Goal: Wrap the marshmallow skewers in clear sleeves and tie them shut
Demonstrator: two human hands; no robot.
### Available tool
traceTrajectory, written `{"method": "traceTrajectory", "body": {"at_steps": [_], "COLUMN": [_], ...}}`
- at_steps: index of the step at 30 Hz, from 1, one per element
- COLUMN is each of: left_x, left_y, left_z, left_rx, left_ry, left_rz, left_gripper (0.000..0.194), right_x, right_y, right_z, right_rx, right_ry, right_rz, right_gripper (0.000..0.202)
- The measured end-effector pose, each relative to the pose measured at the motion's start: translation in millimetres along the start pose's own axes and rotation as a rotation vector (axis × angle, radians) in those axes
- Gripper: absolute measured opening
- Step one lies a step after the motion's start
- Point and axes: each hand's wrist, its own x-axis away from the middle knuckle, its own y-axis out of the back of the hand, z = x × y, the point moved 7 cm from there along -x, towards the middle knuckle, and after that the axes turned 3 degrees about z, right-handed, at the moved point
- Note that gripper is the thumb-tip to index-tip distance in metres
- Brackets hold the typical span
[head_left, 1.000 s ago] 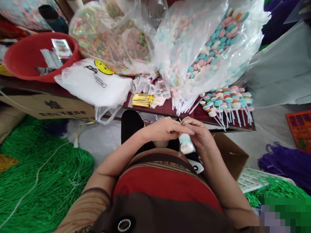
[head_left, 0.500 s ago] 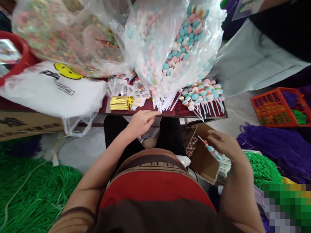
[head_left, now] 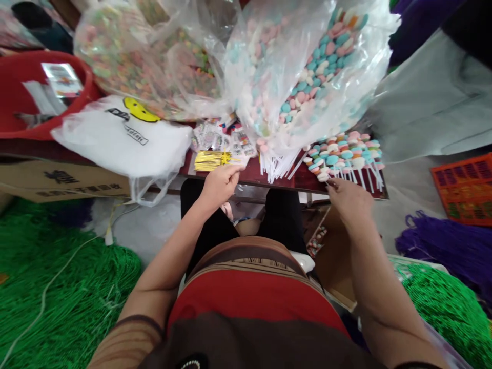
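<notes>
My left hand [head_left: 220, 187] is at the table edge, in front of a bundle of yellow twist ties [head_left: 209, 160]. Its thumb and index finger are pressed together; anything between them is too small to make out. At the right, my right hand [head_left: 352, 201] pinches the white stick of a candy skewer [head_left: 323, 177], at the near left end of a pile of similar candy skewers [head_left: 348, 154]. Pink, white, blue and orange candies are threaded on these. Loose white sticks [head_left: 280, 165] lie between my hands. Small printed clear packets [head_left: 219, 137] lie behind the ties.
Large clear bags of pastel candies [head_left: 307, 77] and of smaller multicoloured candies [head_left: 154, 66] stand behind. A white plastic bag [head_left: 126, 143] and a red basin [head_left: 86, 77] are at left. Below my right arm is an open cardboard box [head_left: 338, 256] with candy skewers inside.
My right hand has let go of the wrapped candy skewer it had over the cardboard box and moved up to the skewer pile. My left hand has closed near the twist ties. The view has shifted left.
</notes>
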Motion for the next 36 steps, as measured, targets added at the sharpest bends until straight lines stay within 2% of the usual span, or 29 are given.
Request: {"method": "traceTrajectory", "body": {"at_steps": [4, 7, 9, 12, 17, 19, 22, 25, 27, 29, 32, 34, 36], "left_x": [-9, -14, -19, -33, -82, -101, -120, -127, -127, -125, -118, -111, -102], "left_y": [25.0, 31.8, 28.4, 17.1, -3.9, -10.9, -20.2, -22.2, -19.4, -14.4, -1.8, 8.3, 17.4], "left_z": [29, 45, 47, 36, 18, 20, 31, 40, 41, 41, 37, 33, 28], "left_rx": [-0.149, -0.206, -0.215, -0.215, -0.29, -0.342, -0.385, -0.392, -0.39, -0.39, -0.392, -0.387, -0.362], "left_ry": [0.101, 0.177, 0.189, 0.141, 0.121, 0.139, 0.181, 0.209, 0.237, 0.271, 0.291, 0.267, 0.199], "left_rz": [-0.189, -0.226, -0.204, -0.176, -0.149, -0.135, -0.081, -0.057, -0.048, -0.034, -0.055, -0.102, -0.158], "left_gripper": [0.029, 0.027, 0.025, 0.026, 0.025, 0.025, 0.023, 0.017, 0.022, 0.027, 0.031, 0.033, 0.034], "right_x": [5, 10, 14, 23, 45, 52, 59, 62, 62, 62, 61, 60, 56], "right_y": [6, 15, 19, 21, 16, 12, 9, 6, 6, 4, -3, -5, -3], "right_z": [8, 7, 3, -3, -7, -5, -1, 4, 9, 21, 51, 75, 97], "right_rx": [0.021, -0.057, -0.167, -0.401, -0.911, -1.101, -1.222, -1.305, -1.4, -1.507, -1.639, -1.682, -1.708], "right_ry": [0.005, -0.01, 0.004, 0.024, -0.051, -0.083, -0.075, -0.061, -0.046, -0.019, 0.059, 0.141, 0.232], "right_rz": [0.047, 0.042, 0.032, -0.002, -0.058, -0.085, -0.111, -0.127, -0.126, -0.064, 0.161, 0.313, 0.382], "right_gripper": [0.038, 0.036, 0.032, 0.022, 0.021, 0.021, 0.018, 0.017, 0.02, 0.023, 0.026, 0.026, 0.022]}}
